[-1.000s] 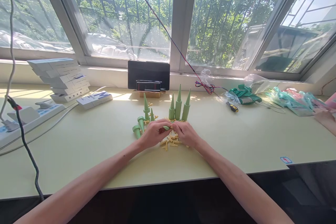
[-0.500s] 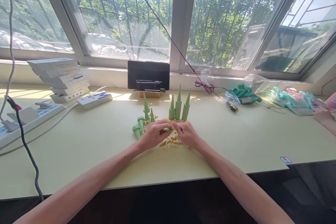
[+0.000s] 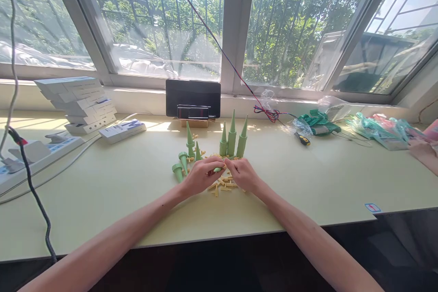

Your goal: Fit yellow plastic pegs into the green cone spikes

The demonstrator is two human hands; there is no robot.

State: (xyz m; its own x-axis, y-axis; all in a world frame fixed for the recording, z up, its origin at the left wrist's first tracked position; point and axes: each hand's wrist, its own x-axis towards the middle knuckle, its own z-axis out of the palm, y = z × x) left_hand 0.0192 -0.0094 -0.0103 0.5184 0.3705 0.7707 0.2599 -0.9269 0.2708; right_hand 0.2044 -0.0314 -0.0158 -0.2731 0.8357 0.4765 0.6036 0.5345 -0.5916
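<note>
My left hand (image 3: 200, 175) is closed around a small green cone piece (image 3: 216, 169) just above the pale green table (image 3: 102, 191). My right hand (image 3: 241, 174) pinches a small yellow peg at the cone's end, fingertips touching those of the left hand. Under both hands lies a scatter of several yellow pegs (image 3: 222, 187). Three tall green cones (image 3: 232, 137) stand upright just behind the hands. More green cones (image 3: 183, 162) stand or lie to the left of them.
A dark phone on a stand (image 3: 193, 100) leans against the window sill. Stacked white boxes (image 3: 80, 102) and a power strip (image 3: 37, 150) with cables are at the left. Plastic bags (image 3: 376, 130), a screwdriver (image 3: 303, 139) and red wire lie at the right. Another person's hand (image 3: 426, 153) shows at the far right edge.
Almost nothing has moved. My hands stay together over the pegs, with only slight finger shifts on the green piece.
</note>
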